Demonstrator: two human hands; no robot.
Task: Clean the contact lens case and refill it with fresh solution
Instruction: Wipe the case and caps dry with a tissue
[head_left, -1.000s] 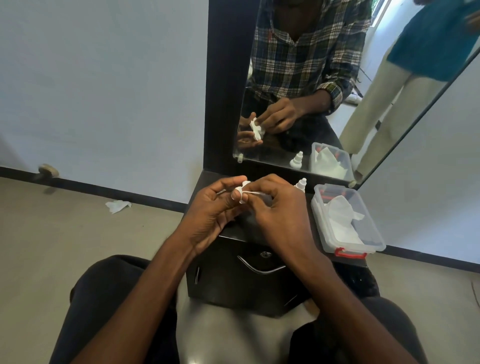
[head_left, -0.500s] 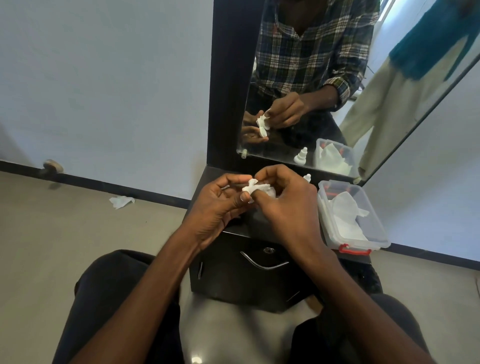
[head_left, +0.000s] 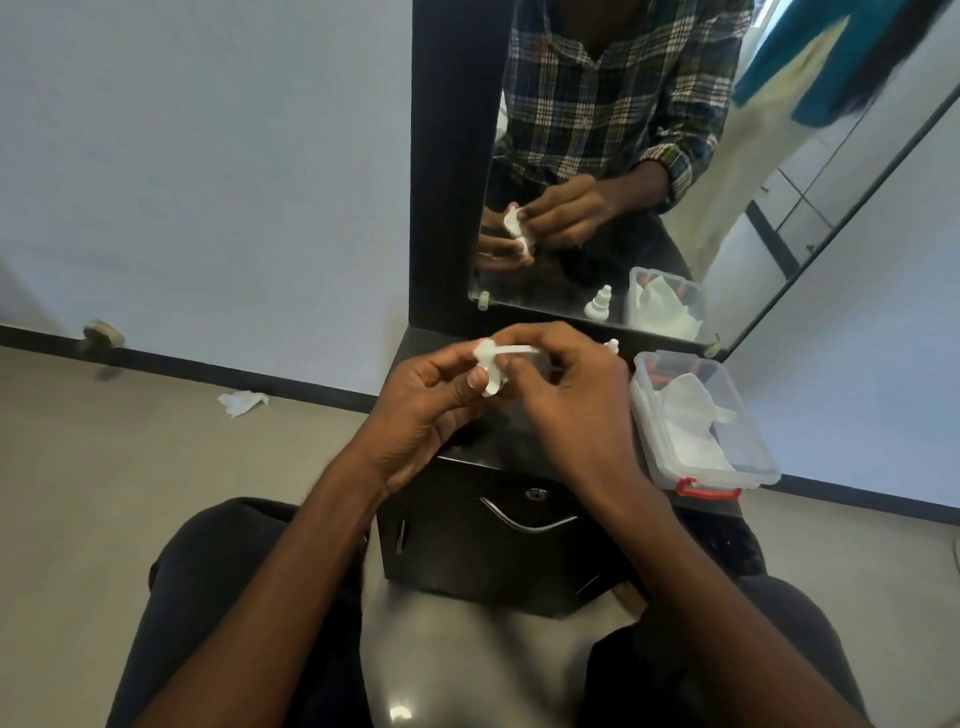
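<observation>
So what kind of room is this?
Probably a dressing corner in a home: a tall mirror stands over a small black drawer cabinet, with a clear plastic box of tissues on top.

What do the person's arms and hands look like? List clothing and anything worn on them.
Both forearms are bare. The left hand and right hand show no gloves, rings or watch. In the mirror, a plaid shirt sleeve is rolled up above one wrist.
</observation>
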